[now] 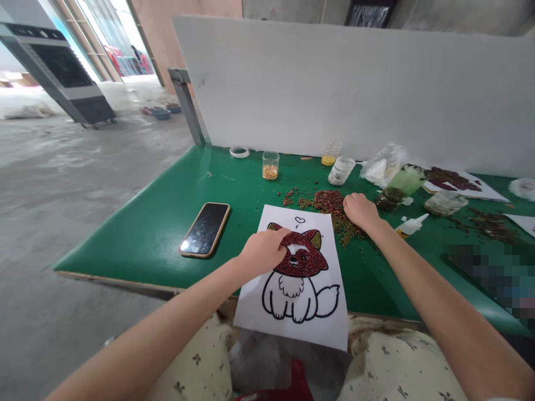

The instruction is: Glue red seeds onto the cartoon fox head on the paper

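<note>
The left hand (264,250) lies palm down on the upper left of a white sheet (292,312) printed with a sitting fox outline, its fingers curled loosely over the fox's left ear; whether that grip pinches anything cannot be told, since the fingertips are hidden under the hand. Just right of that hand the fox's head (301,255) is filled in with dark red grains, with a white muzzle patch and one greenish ear, while the body and tail below it are bare outline. The sheet hangs partly over the near edge of the green counter (159,223). The right hand (360,211) rests beyond the sheet's top right corner, knuckles up, fingers bunched down into a loose pile of red and green grains (334,209) spread on the counter; this grip is narrow, and what it holds, if anything, is hidden. Just right of the right hand lies a small white glue bottle (412,225) on its side, and beyond that a tipped cup of greenish grains (397,189). Past the pile stand a clear jar with yellow kernels (270,165) and another clear jar (341,170). Well to the left of the left hand a dark phone (205,229) lies face up.
</note>
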`<action>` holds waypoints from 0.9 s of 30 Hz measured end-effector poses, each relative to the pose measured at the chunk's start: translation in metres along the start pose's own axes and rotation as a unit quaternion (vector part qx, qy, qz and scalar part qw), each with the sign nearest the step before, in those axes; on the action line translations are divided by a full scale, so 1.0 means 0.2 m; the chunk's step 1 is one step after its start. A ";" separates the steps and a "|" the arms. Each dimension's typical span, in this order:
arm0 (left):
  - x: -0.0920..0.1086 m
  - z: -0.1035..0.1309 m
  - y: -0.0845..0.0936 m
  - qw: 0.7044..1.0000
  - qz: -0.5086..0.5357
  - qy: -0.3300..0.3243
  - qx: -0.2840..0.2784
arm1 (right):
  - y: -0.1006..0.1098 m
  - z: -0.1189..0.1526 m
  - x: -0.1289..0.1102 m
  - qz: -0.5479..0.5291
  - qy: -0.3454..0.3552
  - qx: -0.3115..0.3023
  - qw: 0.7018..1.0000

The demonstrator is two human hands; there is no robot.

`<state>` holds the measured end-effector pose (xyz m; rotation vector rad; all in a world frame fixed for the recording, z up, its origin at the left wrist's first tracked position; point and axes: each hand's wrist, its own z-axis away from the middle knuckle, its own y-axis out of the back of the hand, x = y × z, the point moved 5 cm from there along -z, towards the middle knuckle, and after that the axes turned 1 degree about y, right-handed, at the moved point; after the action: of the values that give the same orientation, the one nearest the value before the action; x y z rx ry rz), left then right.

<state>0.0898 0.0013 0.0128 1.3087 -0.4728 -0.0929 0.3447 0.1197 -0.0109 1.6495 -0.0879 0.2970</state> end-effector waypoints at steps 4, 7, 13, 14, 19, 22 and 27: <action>-0.01 0.00 0.00 1.000 -0.008 0.002 0.003 | 0.08 0.05 -0.06 0.009 0.025 0.061 0.998; 0.00 0.01 0.00 1.000 -0.021 -0.008 -0.002 | 0.17 0.14 -0.20 -0.029 0.068 0.106 0.992; -0.03 0.01 0.04 0.999 -0.046 0.013 0.011 | 0.28 0.40 -0.59 -0.120 0.239 0.096 0.959; -0.03 0.01 0.04 0.999 -0.047 0.017 0.011 | 0.29 0.43 -0.63 -0.119 0.255 0.091 0.955; -0.03 0.01 0.05 0.999 -0.046 0.012 0.012 | 0.27 0.49 -0.71 -0.108 0.280 0.074 0.951; -0.01 0.01 0.04 0.999 -0.042 0.007 0.009 | 0.26 0.50 -0.72 -0.103 0.288 0.078 0.949; 0.00 0.01 0.02 0.999 -0.039 0.002 0.010 | 0.27 0.50 -0.74 -0.099 0.293 0.077 0.948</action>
<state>0.0877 0.0011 0.0175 1.3469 -0.4214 -0.1507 0.2043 -0.0029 -0.0019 1.6437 0.5584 0.6403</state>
